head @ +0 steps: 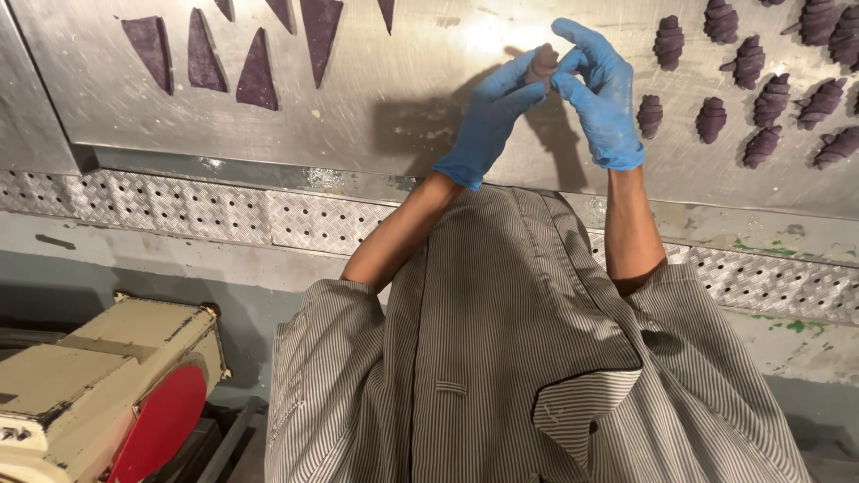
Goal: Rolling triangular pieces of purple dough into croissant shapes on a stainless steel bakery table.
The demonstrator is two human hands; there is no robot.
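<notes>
Both my hands wear blue gloves and meet above a steel worktop point(376, 107). My left hand point(497, 112) and my right hand point(598, 85) pinch a small piece of purple dough point(542, 61) between their fingertips, a little above the metal. Flat purple dough triangles point(257, 73) lie at the top left of the worktop. Several rolled purple dough pieces point(750, 98) sit in rows at the top right, just right of my right hand.
A perforated metal strip point(224, 213) runs along the worktop's near edge. A beige machine with a red round part point(125, 394) stands at the lower left. My striped shirt point(519, 358) fills the lower middle of the view.
</notes>
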